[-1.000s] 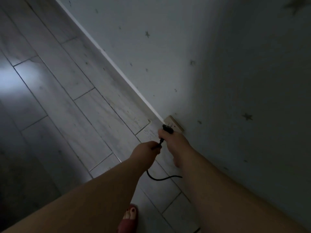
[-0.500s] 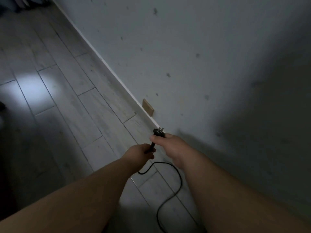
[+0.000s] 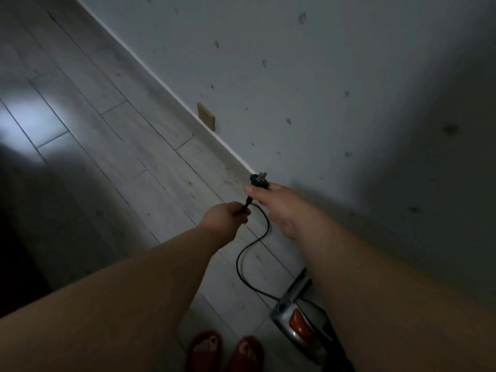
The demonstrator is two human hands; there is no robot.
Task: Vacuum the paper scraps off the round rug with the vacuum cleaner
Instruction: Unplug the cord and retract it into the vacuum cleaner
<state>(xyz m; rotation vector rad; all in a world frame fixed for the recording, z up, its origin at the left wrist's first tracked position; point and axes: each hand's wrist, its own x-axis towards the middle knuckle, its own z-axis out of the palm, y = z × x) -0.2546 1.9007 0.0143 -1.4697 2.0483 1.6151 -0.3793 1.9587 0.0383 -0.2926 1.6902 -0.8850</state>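
Head view: the main risk, as I judge it, lies in the dim light and the slack cord (image 3: 251, 255). If the plug (image 3: 258, 180) is bound for the wall socket (image 3: 206, 116), which sits beyond the fingers and up to their left, well apart from them, the bare prongs could miss the slots. The right thumb also lies close behind those prongs and could slip onto the metal. The cord hangs in a loose loop from just below the fingers back to the vacuum cleaner (image 3: 296, 322). The machine stands on the floor (image 3: 112, 146) behind the fingers, under the right forearm and beside the red slippers (image 3: 205, 350). A hard pull could drag or tip it, or the loop could catch a foot. The right hand (image 3: 280, 210) pinches the plug body between the thumb and the fingers (image 3: 274, 187), prongs pointing away towards the wall (image 3: 335, 89). The left hand (image 3: 227, 218) is curled tightly round the cord just beneath the plug, its fingers (image 3: 243, 214) nearly touching the right hand. Neither the round rug nor the paper scraps are in view, so where they lie I cannot tell.
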